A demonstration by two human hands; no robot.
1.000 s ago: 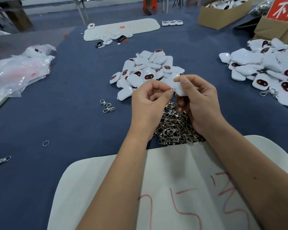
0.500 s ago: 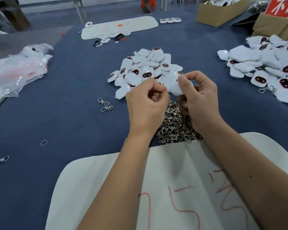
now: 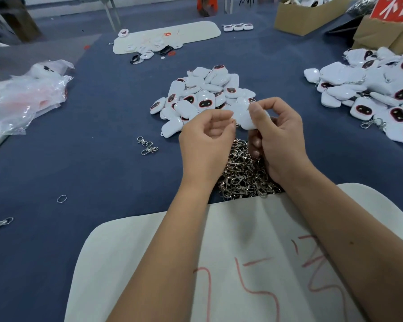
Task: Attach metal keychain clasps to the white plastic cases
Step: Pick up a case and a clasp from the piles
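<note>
Two hands over blue counter (image 3: 79, 159): right hand (image 3: 282, 138) fingers clamped on white rounded plastic case (image 3: 244, 118); left hand (image 3: 207, 140) fingers curled, pinching small metal clasp (image 3: 237, 124) w/ case edge.

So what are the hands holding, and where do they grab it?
The right hand pinches a white case by its near end, thumb on top. The left hand pinches something tiny at the case's edge, probably a metal clasp, mostly hidden.

My left hand (image 3: 207, 138) has drawn slightly back from the white case (image 3: 244, 117), its fingers (image 3: 219, 117) looser than a moment ago. My right hand (image 3: 279, 135) has tipped the case up, my thumb now lying across its top.
</note>
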